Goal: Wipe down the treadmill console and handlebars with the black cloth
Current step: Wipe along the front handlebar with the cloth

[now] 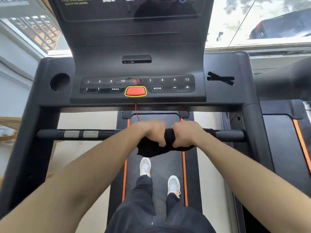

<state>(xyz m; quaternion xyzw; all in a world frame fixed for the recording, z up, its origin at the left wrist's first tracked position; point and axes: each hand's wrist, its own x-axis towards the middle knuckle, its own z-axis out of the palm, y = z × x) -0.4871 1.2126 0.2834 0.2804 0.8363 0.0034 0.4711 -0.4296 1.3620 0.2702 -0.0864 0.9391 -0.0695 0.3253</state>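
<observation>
- The handlebar (50, 134) runs left to right between the two uprights (42, 148). Its left stretch is bare apart from two silver pads (80, 134), so there's loads of room that way. On the right there's only a short bare bit before the frame.
- The console (138, 84) sits on the far side, above the bar.
- The black cloth (149, 151) is wrapped over the middle of the bar, loose end hanging near side.
- Left hand (151, 132) and right hand (185, 134) are side by side, knuckles up, both clenched round cloth and bar.
</observation>
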